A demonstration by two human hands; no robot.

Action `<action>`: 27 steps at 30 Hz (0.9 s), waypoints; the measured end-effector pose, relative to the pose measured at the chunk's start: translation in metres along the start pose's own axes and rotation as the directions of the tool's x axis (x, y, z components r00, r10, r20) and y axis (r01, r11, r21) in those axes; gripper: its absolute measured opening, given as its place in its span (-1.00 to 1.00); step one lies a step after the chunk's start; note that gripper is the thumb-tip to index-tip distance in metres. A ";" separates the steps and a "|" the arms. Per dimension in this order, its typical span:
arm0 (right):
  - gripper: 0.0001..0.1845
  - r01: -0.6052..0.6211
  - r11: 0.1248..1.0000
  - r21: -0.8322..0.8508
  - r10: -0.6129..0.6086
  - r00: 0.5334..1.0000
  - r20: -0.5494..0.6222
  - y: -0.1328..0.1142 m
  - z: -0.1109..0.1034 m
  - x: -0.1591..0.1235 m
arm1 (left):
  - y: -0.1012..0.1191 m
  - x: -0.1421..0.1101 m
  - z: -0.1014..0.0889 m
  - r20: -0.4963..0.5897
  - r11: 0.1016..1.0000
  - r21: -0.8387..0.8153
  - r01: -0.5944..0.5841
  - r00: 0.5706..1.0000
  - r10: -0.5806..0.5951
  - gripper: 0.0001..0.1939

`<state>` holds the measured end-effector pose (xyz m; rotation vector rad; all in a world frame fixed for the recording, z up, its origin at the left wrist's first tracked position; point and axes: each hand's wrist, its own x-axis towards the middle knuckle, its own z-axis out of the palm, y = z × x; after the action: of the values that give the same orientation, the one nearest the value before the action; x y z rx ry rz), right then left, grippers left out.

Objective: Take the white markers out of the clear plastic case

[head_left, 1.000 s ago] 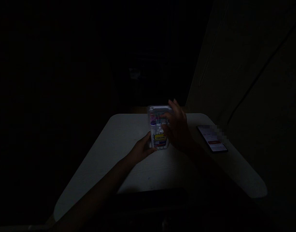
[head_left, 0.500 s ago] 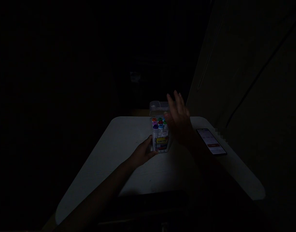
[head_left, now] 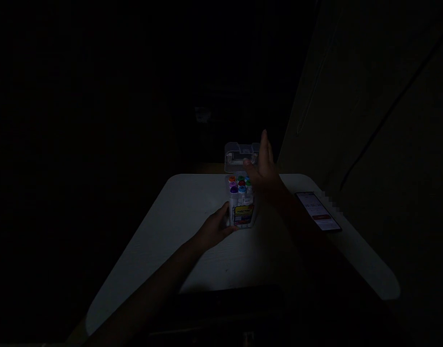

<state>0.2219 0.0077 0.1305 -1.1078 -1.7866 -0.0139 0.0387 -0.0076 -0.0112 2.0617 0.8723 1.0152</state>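
The scene is very dark. A clear plastic case of markers (head_left: pixel 240 207) with coloured caps and a yellow label stands upright on a white table (head_left: pixel 178 226). My left hand (head_left: pixel 216 229) grips the case's left side near its base. My right hand (head_left: pixel 264 168) is above and behind the case, holding its clear lid (head_left: pixel 239 155), which is swung up off the top. The coloured caps show under the raised lid.
A phone (head_left: pixel 318 211) with a lit screen lies on the table's right side, close to my right forearm. A dim wall or door stands to the right. The table's far edge is just behind the case. Everything beyond is black.
The lid was down on the case a second ago; my right hand has lifted it up and back, uncovering the marker caps. My left hand kept its grip.
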 end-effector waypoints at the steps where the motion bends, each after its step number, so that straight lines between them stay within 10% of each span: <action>1: -0.19 0.012 1.000 0.029 -0.013 1.000 0.006 0.002 0.000 0.000 | -0.001 0.000 0.000 0.004 1.000 -0.013 0.002 1.000 -0.002 -0.27; 8: -0.15 0.082 0.989 0.122 -0.099 0.985 0.140 0.010 -0.009 0.007 | 0.000 0.000 0.000 0.013 0.998 -0.022 -0.052 0.999 0.052 -0.27; 27: -0.24 -0.191 0.846 0.498 0.161 0.982 0.103 0.014 0.007 -0.024 | 0.011 0.000 -0.003 0.016 0.999 0.043 -0.004 1.000 0.004 -0.28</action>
<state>0.2283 0.0030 0.1032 -0.8829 -1.5966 0.5763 0.0393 -0.0123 -0.0014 2.1058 0.8893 0.9885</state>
